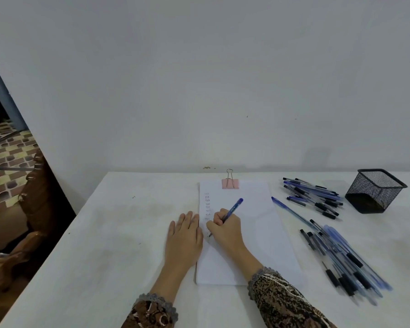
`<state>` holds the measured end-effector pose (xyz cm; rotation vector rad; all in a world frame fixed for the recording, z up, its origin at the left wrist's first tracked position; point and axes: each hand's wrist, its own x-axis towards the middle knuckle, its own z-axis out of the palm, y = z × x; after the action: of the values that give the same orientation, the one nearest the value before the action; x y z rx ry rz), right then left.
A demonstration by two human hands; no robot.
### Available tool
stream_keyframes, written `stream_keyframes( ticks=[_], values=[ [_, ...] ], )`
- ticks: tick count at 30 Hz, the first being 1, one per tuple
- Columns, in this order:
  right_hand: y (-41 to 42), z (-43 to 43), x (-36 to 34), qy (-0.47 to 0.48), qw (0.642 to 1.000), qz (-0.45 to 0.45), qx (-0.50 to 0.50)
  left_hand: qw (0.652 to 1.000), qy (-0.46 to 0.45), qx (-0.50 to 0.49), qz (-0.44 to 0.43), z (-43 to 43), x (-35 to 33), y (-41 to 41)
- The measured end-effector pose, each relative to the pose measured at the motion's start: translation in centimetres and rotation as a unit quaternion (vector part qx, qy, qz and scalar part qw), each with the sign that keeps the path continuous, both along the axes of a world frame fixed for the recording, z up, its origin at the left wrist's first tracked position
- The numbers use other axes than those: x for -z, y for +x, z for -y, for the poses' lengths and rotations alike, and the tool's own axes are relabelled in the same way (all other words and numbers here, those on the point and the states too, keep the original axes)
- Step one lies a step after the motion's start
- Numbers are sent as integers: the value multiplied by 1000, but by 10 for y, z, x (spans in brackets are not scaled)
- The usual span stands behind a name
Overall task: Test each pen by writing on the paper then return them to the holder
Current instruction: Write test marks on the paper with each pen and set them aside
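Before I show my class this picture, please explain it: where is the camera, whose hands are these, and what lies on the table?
No machine here: one camera worn on a person's head looks down at their hands. The right hand grips a blue ballpoint pen, its tip on a white sheet of paper held by a pink binder clip; small marks run down the sheet's left side. The left hand lies flat at the paper's left edge. On the white table, right of the paper, lie a far pile of pens, a near pile of pens and a black mesh pen holder with no pen showing above its rim.
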<state>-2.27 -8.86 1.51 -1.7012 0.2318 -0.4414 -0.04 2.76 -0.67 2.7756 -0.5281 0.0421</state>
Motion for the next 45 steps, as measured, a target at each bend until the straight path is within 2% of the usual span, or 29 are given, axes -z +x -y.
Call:
stream_keyframes(
  ticks=[6, 10, 14, 24, 26, 28, 30, 32, 36, 39, 45],
  values=[
    [0, 1, 0, -2, 1000, 2, 17, 1000, -3, 1, -3, 0, 0, 0],
    [-1, 2, -2, -15, 1000, -2, -5, 1000, -2, 3, 0, -1, 1, 0],
    [1, 3, 1, -2, 1000, 5, 29, 1000, -3, 3, -6, -1, 1, 1],
    [2, 3, 5, -15, 1000, 5, 9, 1000, 2, 4, -10, -1, 0, 1],
    [1, 4, 3, 25, 1000, -8, 9, 1000, 1, 2, -7, -1, -1, 0],
    [0, 12, 1, 168, 986, -6, 2, 1000, -2, 3, -4, -1, -2, 0],
    [-2, 24, -4, 339, 941, 4, -4, 1000, -3, 2, -2, 0, -2, -1],
    [-3, 34, -6, 422, 906, 22, 16, 1000, 0, 0, 1, 0, -2, -1],
    [-7, 46, -7, 448, 889, 58, 82, 1000, -4, -4, 0, 0, -1, -1],
    [-11, 55, -11, 485, 863, 80, 117, 1000, -3, -6, 7, 1, 0, -1],
    [-20, 59, -12, 424, 871, 66, 238, 1000, -11, -8, 7, 0, 1, 0]
  ],
)
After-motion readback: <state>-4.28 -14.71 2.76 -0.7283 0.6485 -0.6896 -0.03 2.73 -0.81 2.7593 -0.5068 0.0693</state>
